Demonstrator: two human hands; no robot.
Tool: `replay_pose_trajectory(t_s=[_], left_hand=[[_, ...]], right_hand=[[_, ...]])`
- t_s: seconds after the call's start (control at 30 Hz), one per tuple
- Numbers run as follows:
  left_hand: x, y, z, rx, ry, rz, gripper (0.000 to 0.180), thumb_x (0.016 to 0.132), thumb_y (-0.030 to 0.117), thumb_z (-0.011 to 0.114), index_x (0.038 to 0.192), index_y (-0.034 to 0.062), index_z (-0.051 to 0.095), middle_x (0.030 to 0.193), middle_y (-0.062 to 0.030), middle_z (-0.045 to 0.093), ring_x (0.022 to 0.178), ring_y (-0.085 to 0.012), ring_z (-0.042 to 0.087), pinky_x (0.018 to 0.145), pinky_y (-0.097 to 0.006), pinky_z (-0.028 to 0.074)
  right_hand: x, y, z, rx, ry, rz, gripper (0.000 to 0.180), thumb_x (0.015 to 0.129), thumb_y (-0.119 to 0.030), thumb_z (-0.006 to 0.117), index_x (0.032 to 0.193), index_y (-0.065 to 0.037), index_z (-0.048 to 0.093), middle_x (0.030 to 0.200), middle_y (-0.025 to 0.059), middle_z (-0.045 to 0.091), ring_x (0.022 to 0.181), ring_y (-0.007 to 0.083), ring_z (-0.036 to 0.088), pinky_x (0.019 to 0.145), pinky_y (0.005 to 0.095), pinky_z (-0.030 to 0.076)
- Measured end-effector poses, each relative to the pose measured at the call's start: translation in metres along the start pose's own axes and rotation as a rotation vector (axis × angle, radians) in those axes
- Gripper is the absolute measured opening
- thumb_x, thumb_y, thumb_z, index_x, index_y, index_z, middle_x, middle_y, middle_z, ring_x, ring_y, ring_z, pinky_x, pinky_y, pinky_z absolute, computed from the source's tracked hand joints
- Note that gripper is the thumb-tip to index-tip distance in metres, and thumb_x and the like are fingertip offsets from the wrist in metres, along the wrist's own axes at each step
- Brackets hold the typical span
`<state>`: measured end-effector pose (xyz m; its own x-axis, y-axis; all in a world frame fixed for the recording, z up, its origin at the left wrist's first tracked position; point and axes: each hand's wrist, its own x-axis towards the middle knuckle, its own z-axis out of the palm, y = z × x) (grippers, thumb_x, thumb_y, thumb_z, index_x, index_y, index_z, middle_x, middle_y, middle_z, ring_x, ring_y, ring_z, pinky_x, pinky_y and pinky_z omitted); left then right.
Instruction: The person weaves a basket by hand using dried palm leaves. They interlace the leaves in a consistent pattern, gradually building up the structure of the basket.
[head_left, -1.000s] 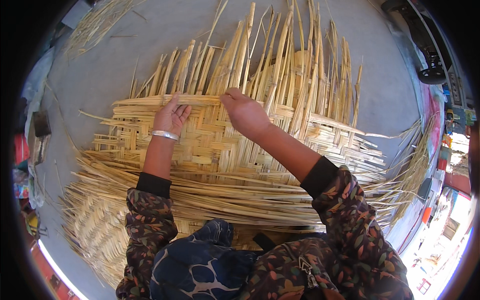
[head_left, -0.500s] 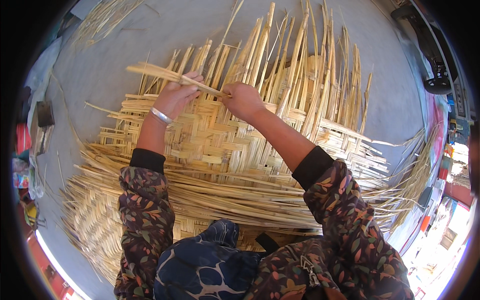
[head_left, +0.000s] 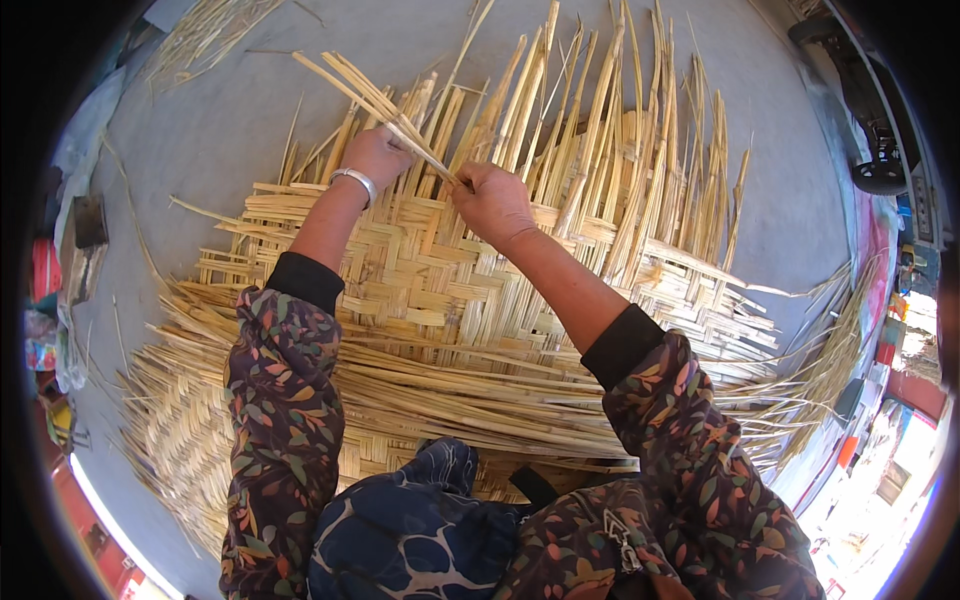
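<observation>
The fingers of the right hand (head_left: 492, 198) and left hand (head_left: 375, 155) pinch one small bundle of split reed strips (head_left: 375, 100), lifted slantwise above the far woven edge of the mat (head_left: 440, 290). A silver bangle (head_left: 353, 180) circles the left wrist. Beyond the hands, many loose upright strips (head_left: 620, 130) fan toward bare grey concrete floor (head_left: 210, 130), open on the left and far sides. One dark vehicle wheel (head_left: 880, 175) stands well apart at the right.

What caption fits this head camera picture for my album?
Two hands, left hand and right hand, lift pale flat reed strips above a half-woven straw mat.
</observation>
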<state>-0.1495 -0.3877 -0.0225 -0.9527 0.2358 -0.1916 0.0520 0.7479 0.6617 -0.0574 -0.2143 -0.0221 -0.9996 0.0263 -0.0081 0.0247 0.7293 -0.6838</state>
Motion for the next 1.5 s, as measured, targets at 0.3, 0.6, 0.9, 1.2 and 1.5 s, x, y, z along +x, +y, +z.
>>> replay_pose_trajectory(t_s=[0.3, 0.6, 0.9, 1.2, 1.5], left_hand=[[-0.013, 0.021, 0.011, 0.478, 0.015, 0.117, 0.015, 0.080, 0.009, 0.056, 0.092, 0.0033, 0.064, 0.088, -0.0213, 0.063, 0.090, -0.0349, 0.061, 0.078, -0.042, 0.049], [0.026, 0.001, 0.019, -0.183, -0.387, -0.166, 0.022, 0.076, 0.014, 0.059, 0.091, -0.0018, 0.061, 0.073, -0.0130, 0.061, 0.062, -0.0228, 0.056, 0.062, -0.034, 0.047], [0.019, 0.029, 0.015, 0.272, -0.347, -0.083, 0.035, 0.071, 0.018, 0.071, 0.095, -0.0018, 0.057, 0.085, -0.0136, 0.061, 0.071, -0.0251, 0.062, 0.061, -0.037, 0.051], [0.020, 0.017, 0.008, -0.161, -0.505, -0.259, 0.025, 0.072, 0.016, 0.074, 0.089, 0.0050, 0.060, 0.078, -0.0029, 0.058, 0.064, -0.0141, 0.055, 0.055, -0.027, 0.046], [0.014, -0.009, 0.024, -0.245, -0.388, -0.109, 0.024, 0.073, 0.021, 0.072, 0.089, 0.0060, 0.062, 0.078, -0.0023, 0.059, 0.071, -0.0130, 0.053, 0.063, -0.027, 0.043]], right_hand=[[-0.001, -0.006, -0.010, 0.036, -0.103, 0.056, 0.018, 0.081, -0.022, 0.056, 0.086, -0.006, 0.062, 0.086, 0.0172, 0.062, 0.081, 0.0344, 0.060, 0.073, 0.0426, 0.048], [-0.003, -0.007, -0.011, 0.130, -0.074, 0.162, 0.016, 0.078, -0.021, 0.059, 0.084, -0.007, 0.063, 0.081, 0.0166, 0.063, 0.076, 0.0333, 0.061, 0.070, 0.0413, 0.049], [-0.006, -0.009, -0.013, 0.200, -0.033, 0.154, 0.016, 0.076, -0.020, 0.060, 0.080, -0.004, 0.061, 0.075, 0.0171, 0.062, 0.071, 0.0341, 0.060, 0.067, 0.0412, 0.048], [-0.005, -0.007, -0.012, 0.209, -0.021, 0.161, 0.015, 0.075, -0.019, 0.059, 0.080, -0.005, 0.061, 0.076, 0.0169, 0.063, 0.072, 0.0339, 0.061, 0.067, 0.0415, 0.049], [-0.005, -0.003, -0.004, 0.234, 0.010, 0.173, 0.017, 0.075, -0.019, 0.058, 0.081, -0.004, 0.060, 0.075, 0.0176, 0.062, 0.071, 0.0346, 0.060, 0.067, 0.0412, 0.048]])
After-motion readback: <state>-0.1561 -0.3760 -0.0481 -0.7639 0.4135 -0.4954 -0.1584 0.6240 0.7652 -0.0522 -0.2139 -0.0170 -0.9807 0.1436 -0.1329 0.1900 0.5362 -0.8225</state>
